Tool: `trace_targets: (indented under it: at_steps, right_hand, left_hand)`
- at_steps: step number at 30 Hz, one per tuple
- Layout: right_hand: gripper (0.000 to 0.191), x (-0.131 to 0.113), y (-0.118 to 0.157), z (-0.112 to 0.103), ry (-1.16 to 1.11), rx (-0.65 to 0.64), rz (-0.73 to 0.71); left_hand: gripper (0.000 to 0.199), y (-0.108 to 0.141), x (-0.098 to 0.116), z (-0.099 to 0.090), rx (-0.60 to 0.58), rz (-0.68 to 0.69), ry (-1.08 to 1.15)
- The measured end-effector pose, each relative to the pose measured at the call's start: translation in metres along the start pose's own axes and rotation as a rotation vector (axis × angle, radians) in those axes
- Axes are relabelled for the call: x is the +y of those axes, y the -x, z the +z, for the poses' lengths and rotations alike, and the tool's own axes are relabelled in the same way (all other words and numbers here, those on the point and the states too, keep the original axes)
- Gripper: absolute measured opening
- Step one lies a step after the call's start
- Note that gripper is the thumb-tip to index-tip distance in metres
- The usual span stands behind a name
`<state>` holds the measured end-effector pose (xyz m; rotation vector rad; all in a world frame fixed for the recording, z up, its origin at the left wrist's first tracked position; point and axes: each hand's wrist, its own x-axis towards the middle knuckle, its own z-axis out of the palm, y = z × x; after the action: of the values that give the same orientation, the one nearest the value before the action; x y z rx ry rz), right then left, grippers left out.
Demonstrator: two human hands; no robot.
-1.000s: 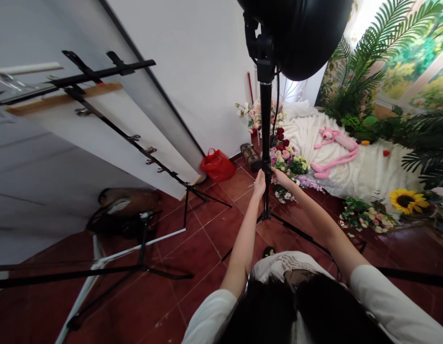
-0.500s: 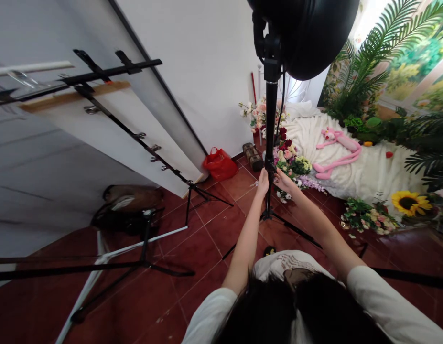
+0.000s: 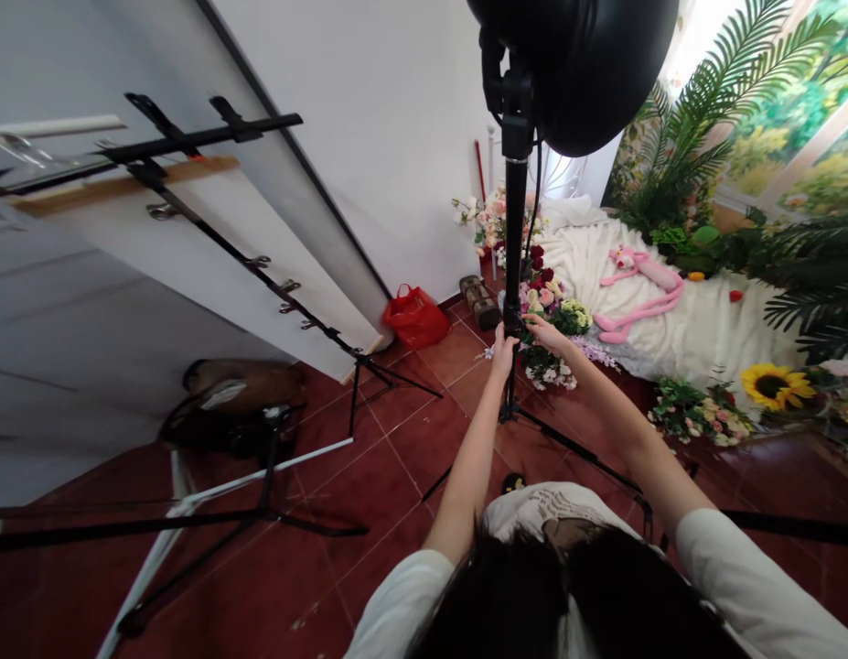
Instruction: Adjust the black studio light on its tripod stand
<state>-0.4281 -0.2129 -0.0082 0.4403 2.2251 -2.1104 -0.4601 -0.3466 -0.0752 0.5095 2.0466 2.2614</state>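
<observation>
A black light stand (image 3: 512, 229) rises upright in front of me, carrying a large black lamp head (image 3: 581, 73) at its top. My left hand (image 3: 504, 352) is closed around the pole just below a collar (image 3: 511, 320). On the right side of that collar, my right hand (image 3: 545, 335) has its fingers pinched at what looks like the locking knob, which they mostly cover. The stand's legs (image 3: 561, 446) spread over the red tiles below my hands.
Left, a white board (image 3: 286, 293) hangs from a clamped black stand; white and black legs (image 3: 259, 471) cross the floor. A red bag (image 3: 416, 316) sits by the wall. To the right are flowers (image 3: 698, 412), a pink plush toy (image 3: 647, 284) on white cloth (image 3: 712, 329) and a sunflower (image 3: 773, 386).
My right hand has shifted slightly up and its fingers have turned at the collar. The left hand stays on the pole. The whole view has drifted a little.
</observation>
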Motion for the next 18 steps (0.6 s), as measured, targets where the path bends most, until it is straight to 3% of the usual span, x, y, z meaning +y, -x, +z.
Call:
trace_targets:
  at_steps: [4, 11, 18]
  right_hand:
    - [0.030, -0.007, -0.002, 0.001, 0.036, -0.025, -0.034]
    - [0.010, -0.010, 0.000, 0.005, -0.023, -0.024, 0.006]
    - [0.018, -0.005, 0.008, 0.006, -0.094, 0.063, 0.013]
  left_hand:
    - [0.044, 0.002, 0.004, 0.002, 0.024, -0.018, 0.024]
    - [0.041, 0.002, 0.010, 0.004, 0.021, 0.052, 0.014]
    - [0.049, 0.004, 0.016, 0.005, 0.018, 0.070, 0.008]
